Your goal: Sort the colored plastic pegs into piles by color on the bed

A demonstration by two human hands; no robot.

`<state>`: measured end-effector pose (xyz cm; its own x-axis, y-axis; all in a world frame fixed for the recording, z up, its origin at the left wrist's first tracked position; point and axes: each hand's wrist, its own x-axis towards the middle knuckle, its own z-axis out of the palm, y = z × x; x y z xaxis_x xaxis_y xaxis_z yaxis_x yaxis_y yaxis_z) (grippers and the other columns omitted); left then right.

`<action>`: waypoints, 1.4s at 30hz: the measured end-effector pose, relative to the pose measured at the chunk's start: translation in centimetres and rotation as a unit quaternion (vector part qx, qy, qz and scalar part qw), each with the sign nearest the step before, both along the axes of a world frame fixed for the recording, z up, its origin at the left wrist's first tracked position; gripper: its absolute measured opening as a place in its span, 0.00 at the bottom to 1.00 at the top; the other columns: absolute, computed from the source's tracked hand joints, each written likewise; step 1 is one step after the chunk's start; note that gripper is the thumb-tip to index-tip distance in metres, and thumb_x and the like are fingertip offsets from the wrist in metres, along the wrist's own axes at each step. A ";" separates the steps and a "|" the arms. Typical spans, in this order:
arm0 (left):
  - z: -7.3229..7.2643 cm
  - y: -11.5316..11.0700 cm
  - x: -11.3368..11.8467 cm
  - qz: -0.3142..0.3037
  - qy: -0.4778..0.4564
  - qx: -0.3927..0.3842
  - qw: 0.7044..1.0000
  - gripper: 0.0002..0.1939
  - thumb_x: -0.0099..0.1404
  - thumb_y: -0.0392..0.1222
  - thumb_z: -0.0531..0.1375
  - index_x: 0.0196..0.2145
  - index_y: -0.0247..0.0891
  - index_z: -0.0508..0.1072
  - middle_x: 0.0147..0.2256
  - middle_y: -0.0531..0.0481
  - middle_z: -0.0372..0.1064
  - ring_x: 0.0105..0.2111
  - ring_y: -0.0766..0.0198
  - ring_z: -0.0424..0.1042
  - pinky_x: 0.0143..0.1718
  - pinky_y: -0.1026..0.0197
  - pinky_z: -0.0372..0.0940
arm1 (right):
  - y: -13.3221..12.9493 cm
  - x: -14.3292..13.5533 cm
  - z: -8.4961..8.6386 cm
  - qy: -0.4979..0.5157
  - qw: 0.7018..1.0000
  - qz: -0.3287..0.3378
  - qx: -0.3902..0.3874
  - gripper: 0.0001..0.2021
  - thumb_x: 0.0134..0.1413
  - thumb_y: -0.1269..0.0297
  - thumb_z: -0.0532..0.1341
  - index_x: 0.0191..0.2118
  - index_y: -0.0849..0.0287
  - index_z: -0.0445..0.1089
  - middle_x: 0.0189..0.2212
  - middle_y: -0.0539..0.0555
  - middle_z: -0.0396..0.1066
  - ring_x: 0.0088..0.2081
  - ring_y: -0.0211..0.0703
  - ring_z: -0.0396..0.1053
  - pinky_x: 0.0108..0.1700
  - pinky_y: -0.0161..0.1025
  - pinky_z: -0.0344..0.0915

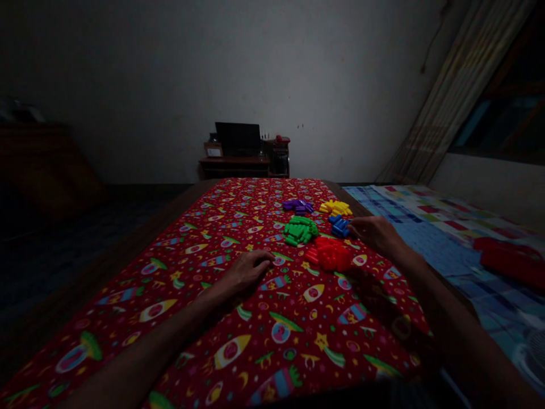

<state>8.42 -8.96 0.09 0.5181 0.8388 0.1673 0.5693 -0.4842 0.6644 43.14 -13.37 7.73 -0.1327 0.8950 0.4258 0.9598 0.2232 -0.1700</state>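
Note:
My right hand [374, 232] is at the right edge of a small pile of blue plastic pieces [339, 226]. Its fingers are drawn together at the tips; whether a piece is between them is too dark to tell. My left hand [249, 268] rests on the red patterned cloth [230, 352], fingers loosely bent and thumb a little apart, with nothing visible in it. Between the hands lie piles of green plastic pieces [300, 230] and red plastic pieces [330, 254]. Farther back are purple pieces [298, 205] and yellow pieces [336, 208].
The cloth covers a long table with a dark wooden edge [170, 210]. Beyond its far end, a black monitor [238, 138] stands on a low desk [234, 165] by the wall. To the right, a bed with a blue checked cover [421, 227] holds a red bag-like item [511, 261].

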 end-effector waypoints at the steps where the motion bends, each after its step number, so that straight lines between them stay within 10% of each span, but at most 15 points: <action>1: 0.0 0.0 0.0 -0.002 -0.002 -0.002 1.000 0.15 0.61 0.48 0.52 0.37 0.41 0.76 0.36 0.50 0.77 0.37 0.58 0.74 0.40 0.60 0.68 | 0.4 0.4 0.3 0.025 0.999 -0.023 0.021 0.15 0.56 0.58 0.54 0.28 0.60 0.74 0.22 0.54 0.72 0.23 0.38 0.64 0.26 0.34 0.51; 12: 0.6 3.7 -4.6 0.150 -0.032 0.058 0.986 0.17 0.56 0.47 0.51 0.35 0.35 0.75 0.35 0.44 0.76 0.34 0.57 0.75 0.38 0.59 0.68 | 6.1 3.6 -4.1 0.449 0.843 -0.220 0.200 0.27 0.49 0.40 0.50 0.20 0.60 0.66 0.16 0.55 0.68 0.18 0.38 0.62 0.23 0.35 0.58; 23: -0.8 4.9 -5.7 0.146 0.036 0.119 0.981 0.18 0.57 0.46 0.49 0.34 0.37 0.76 0.38 0.45 0.76 0.38 0.56 0.74 0.45 0.59 0.67 | 3.4 -4.8 -2.8 0.148 0.975 0.157 -0.060 0.25 0.58 0.46 0.49 0.23 0.61 0.68 0.21 0.49 0.66 0.25 0.36 0.62 0.28 0.32 0.55; 35: -1.6 5.4 -6.0 0.135 0.034 0.162 0.977 0.17 0.58 0.45 0.49 0.34 0.38 0.76 0.37 0.45 0.76 0.37 0.56 0.74 0.43 0.57 0.68 | 3.6 -3.8 -3.5 0.073 0.984 0.083 -0.139 0.29 0.56 0.39 0.43 0.15 0.58 0.51 0.14 0.47 0.45 0.18 0.31 0.43 0.22 0.35 0.39; 42: -1.7 5.6 -6.1 0.131 0.054 0.166 0.976 0.18 0.58 0.44 0.48 0.34 0.38 0.76 0.37 0.45 0.76 0.37 0.57 0.74 0.44 0.56 0.68 | 3.2 -4.0 -3.4 0.065 0.988 0.102 -0.091 0.30 0.58 0.42 0.43 0.17 0.61 0.60 0.15 0.48 0.49 0.19 0.32 0.46 0.25 0.35 0.41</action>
